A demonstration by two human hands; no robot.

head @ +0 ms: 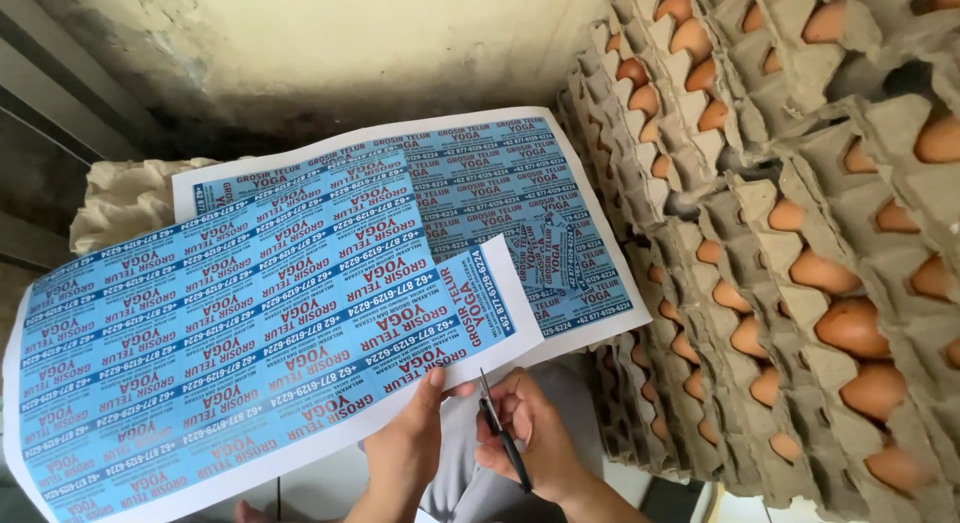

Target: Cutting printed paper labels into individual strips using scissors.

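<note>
While your left hand (405,453) is pinching the lower edge of the blue label sheet (250,323) between thumb and fingers, your right hand (530,433) is closing around dark scissors (503,438), blades pointing up at that edge. This sheet is lying across your lap, overlapping a second printed sheet (500,193) resting on pale empty trays (120,198). Stacked egg trays (780,243) with brown eggs are standing just right.

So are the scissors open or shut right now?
Shut: the scissors in the right hand show as one thin line, tip beside the blue label sheet.
</note>
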